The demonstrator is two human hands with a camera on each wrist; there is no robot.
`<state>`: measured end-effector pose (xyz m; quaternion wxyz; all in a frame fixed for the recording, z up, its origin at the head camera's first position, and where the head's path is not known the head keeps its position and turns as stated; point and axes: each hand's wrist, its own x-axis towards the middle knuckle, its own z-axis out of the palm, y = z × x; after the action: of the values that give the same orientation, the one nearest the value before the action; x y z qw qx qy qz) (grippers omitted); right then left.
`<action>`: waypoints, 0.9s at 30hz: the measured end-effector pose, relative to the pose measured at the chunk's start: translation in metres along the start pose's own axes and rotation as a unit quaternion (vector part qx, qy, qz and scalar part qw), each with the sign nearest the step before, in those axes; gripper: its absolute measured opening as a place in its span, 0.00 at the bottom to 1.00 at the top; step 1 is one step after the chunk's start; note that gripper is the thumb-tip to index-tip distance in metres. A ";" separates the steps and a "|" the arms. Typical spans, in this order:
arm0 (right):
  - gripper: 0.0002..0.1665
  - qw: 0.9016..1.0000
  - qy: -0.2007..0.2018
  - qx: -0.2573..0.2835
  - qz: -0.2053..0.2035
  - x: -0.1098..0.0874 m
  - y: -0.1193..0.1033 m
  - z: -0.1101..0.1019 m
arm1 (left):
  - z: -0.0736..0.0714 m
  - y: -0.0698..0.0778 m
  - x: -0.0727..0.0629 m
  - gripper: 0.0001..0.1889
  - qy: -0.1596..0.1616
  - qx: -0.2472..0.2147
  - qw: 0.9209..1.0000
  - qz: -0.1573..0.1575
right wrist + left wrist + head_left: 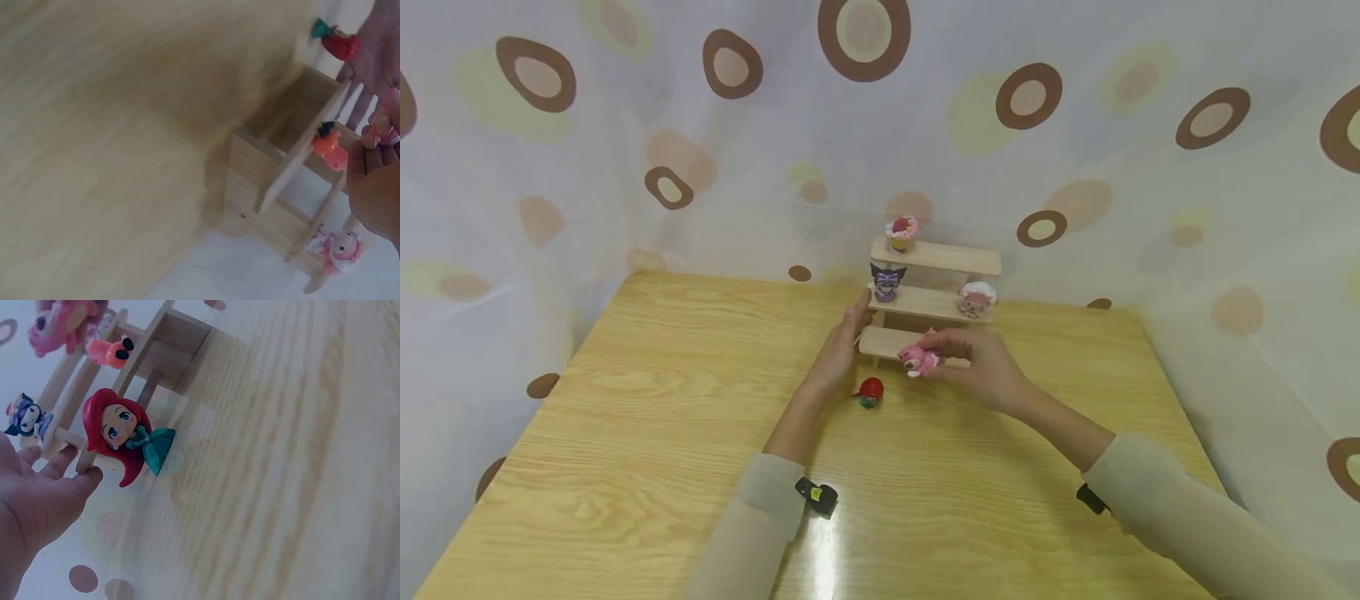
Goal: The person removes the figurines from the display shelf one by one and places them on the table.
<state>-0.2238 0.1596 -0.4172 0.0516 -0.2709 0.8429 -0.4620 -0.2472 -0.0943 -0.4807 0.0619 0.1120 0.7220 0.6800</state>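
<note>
My right hand [981, 367] pinches a pink figurine [919, 357], tilted in front of the lowest step of a small three-step wooden display shelf [936, 300]. My left hand [838, 346] touches the shelf's left end, its fingers stretched out. A red-haired doll figurine in a green dress [128, 437] stands on the table by that hand. Close to the held figurine, an orange-and-pink figurine with black feet [112, 353] is at the lowest step. A purple-and-black figurine [886, 283] and a white-capped pink figurine [977, 300] occupy the middle step.
On the top step stands a small figurine with a pink and red top [901, 233]. The shelf is at the back of a light wooden table [700, 400], close to a spotted cloth backdrop [775, 150] that also runs along both sides.
</note>
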 end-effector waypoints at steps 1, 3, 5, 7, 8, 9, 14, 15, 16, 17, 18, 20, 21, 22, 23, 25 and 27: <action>0.21 1.000 0.003 -0.001 0.007 -0.003 0.004 0.003 | 0.000 0.000 0.000 0.38 0.000 0.000 1.000 0.001; 0.22 1.000 0.007 0.002 0.015 -0.008 0.009 0.009 | 0.000 -0.001 0.000 0.38 0.000 0.000 1.000 0.000; 0.21 1.000 0.006 0.003 0.017 -0.013 0.015 0.015 | 0.000 -0.001 0.000 0.38 -0.001 0.000 1.000 0.001; 0.20 1.000 0.002 -0.007 0.018 -0.018 0.021 0.021 | 0.000 -0.001 0.000 0.38 0.000 0.002 1.000 -0.001; 0.19 1.000 -0.002 -0.008 0.020 -0.021 0.023 0.023 | 0.000 -0.001 0.000 0.38 -0.001 0.002 1.000 -0.001; 0.19 1.000 -0.007 -0.007 0.023 -0.023 0.026 0.026 | 0.000 0.000 0.000 0.38 -0.002 0.001 1.000 -0.001; 0.17 1.000 -0.010 -0.005 0.025 -0.030 0.039 0.038 | 0.001 -0.001 0.000 0.38 -0.004 0.001 1.000 0.001; 0.17 1.000 -0.010 -0.001 0.022 -0.031 0.041 0.040 | 0.001 -0.001 0.000 0.38 -0.004 0.003 1.000 0.001; 0.17 1.000 -0.010 0.001 0.017 -0.031 0.043 0.042 | 0.001 -0.001 0.000 0.38 -0.002 0.004 1.000 0.001; 0.17 1.000 -0.009 -0.002 0.012 -0.030 0.045 0.044 | 0.001 -0.002 0.000 0.38 -0.002 0.004 1.000 0.001; 0.17 1.000 -0.009 -0.004 0.007 -0.031 0.047 0.045 | 0.001 -0.001 0.000 0.38 -0.001 0.005 1.000 0.000; 0.17 1.000 -0.010 -0.015 0.004 -0.031 0.050 0.049 | 0.001 -0.001 0.000 0.38 0.000 0.005 1.000 -0.001; 0.17 1.000 -0.011 -0.021 0.002 -0.031 0.050 0.050 | 0.001 -0.002 -0.001 0.38 0.000 0.005 1.000 -0.002; 0.17 1.000 -0.011 -0.029 -0.001 -0.032 0.051 0.052 | 0.001 -0.002 -0.001 0.38 0.000 0.003 1.000 -0.002; 0.17 0.999 -0.010 -0.039 -0.003 -0.032 0.052 0.053 | 0.001 -0.002 -0.001 0.38 0.000 0.002 1.000 -0.001; 0.17 0.999 -0.009 -0.053 -0.005 -0.033 0.052 0.055 | 0.001 -0.002 -0.001 0.38 -0.001 0.001 1.000 0.001; 0.16 0.998 -0.008 -0.064 -0.007 -0.033 0.052 0.056 | 0.002 -0.001 0.000 0.38 0.000 0.000 1.000 0.002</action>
<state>-0.1980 0.1568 -0.4963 0.0377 -0.2835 0.8684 -0.4051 -0.2465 -0.0928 -0.4822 0.0610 0.1136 0.7217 0.6801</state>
